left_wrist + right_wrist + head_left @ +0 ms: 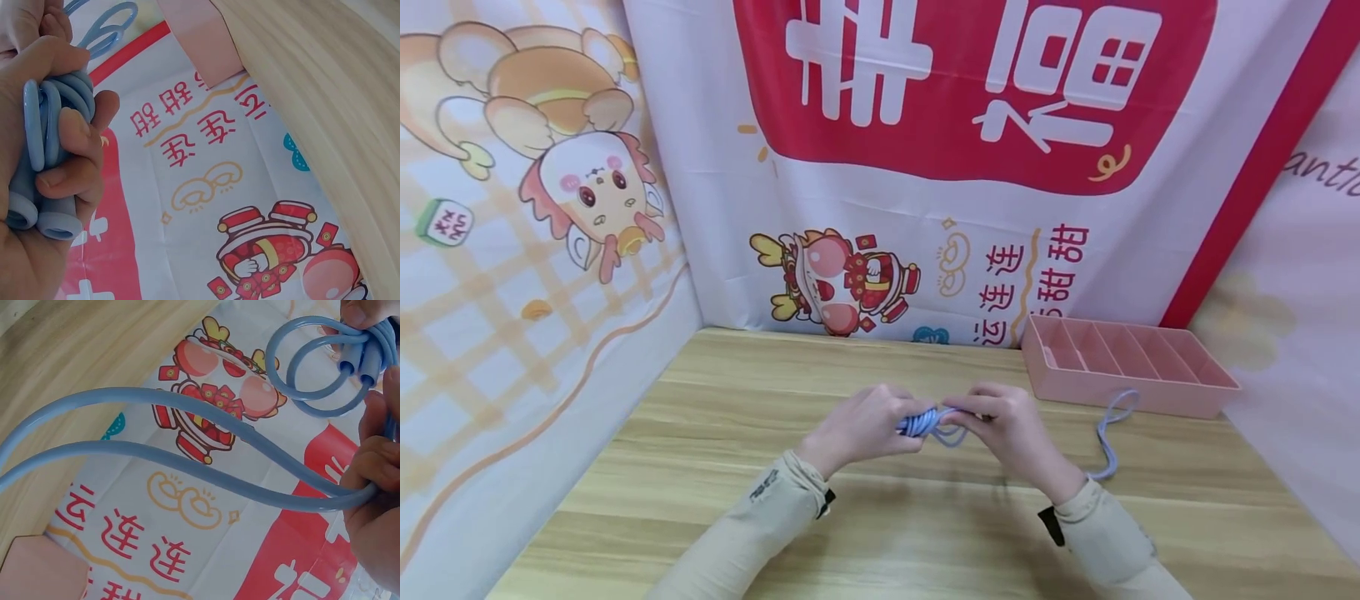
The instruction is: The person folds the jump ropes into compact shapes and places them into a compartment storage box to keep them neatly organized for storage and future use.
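Note:
A light blue jump rope [919,423] is wound in several turns around its two handles, whose hollow ends [59,224] show in the left wrist view. My left hand [867,427] grips this bundle, fingers curled round handles and turns. Close on its right, my right hand [1013,432] pinches the doubled rope between thumb and fingers. Small loops [312,394] hang between the hands. Beyond the right hand a doubled tail [1105,442] runs out to a looped end near the pink box; whether it touches the table I cannot tell.
A pink divided box [1138,392] stands at the table's back right. Wood-grain tabletop [737,500] lies under both hands. Printed cloth hangs behind the table [722,208], and patterned cloth walls [497,292] close off the left and right sides.

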The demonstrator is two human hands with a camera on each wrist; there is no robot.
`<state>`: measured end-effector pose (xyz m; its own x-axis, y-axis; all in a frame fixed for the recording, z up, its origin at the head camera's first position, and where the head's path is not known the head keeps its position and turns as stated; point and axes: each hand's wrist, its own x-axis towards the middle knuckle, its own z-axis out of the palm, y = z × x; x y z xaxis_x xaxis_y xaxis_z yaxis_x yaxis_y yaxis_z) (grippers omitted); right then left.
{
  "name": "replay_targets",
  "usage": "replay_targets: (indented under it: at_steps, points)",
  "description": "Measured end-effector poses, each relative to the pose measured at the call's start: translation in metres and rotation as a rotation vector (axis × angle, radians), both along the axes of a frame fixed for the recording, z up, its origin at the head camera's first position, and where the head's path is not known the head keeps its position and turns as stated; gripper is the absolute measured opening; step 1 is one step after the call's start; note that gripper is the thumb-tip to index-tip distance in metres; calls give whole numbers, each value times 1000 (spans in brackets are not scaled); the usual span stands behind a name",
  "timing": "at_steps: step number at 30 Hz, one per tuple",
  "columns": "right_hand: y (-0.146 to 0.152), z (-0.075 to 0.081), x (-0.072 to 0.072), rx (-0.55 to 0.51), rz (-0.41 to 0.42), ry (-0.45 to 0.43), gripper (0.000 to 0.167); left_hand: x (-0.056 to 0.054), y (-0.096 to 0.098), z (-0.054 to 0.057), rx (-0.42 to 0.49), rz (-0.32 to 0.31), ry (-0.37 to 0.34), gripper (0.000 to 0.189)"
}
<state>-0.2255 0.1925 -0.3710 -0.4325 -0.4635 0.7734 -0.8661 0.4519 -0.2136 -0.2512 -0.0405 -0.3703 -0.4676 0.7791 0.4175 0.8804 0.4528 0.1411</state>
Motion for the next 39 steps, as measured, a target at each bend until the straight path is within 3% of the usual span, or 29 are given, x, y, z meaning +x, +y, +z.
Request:
replay_targets:
  at_steps: [8, 15, 25, 33, 39]
  points:
    - [1, 3, -1, 29, -78, -98, 14, 0, 1, 4, -30, 2, 24, 47]
    - [7, 5, -2, -37, -159, -10, 17, 1, 3, 7, -38, -24, 41, 48]
    - [7, 4, -3, -45, -75, -83, 16, 3, 3, 5, -40, -47, 71, 47]
    - [9, 7, -1, -74, -122, -208, 12, 4, 3, 3, -37, -65, 118, 50]
    - [11, 6, -3, -90, -102, -199, 13, 5, 3, 2, -23, -83, 146, 50]
